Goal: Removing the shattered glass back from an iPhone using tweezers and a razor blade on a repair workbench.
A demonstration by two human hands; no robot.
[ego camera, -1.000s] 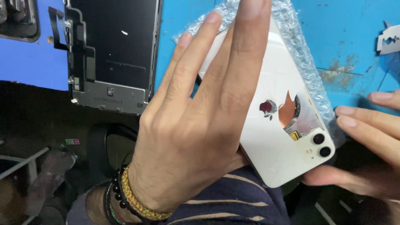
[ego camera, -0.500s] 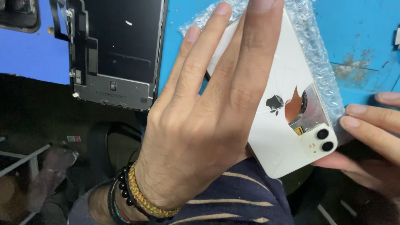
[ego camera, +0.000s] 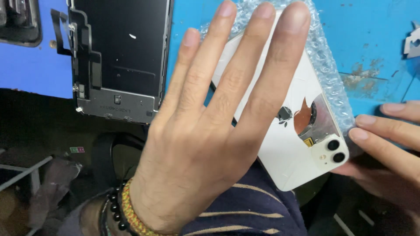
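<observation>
Left hand (ego camera: 205, 131) spread flat, hiding much of the white phone (ego camera: 284, 144) and one side of the bubble wrap (ego camera: 323, 65). Right hand (ego camera: 389, 148) cut off by the right edge, palm out of view. Phone screen part (ego camera: 127, 52) cropped at the top. Metal piece (ego camera: 412, 43) clipped at the right edge, too small to tell.

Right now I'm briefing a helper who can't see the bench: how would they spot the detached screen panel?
Start at the blue work mat and go to its upper left part. The screen panel lies there face down, left of the left hand. Unlike the white phone on bubble wrap, it is black with a grey metal end plate.
</observation>
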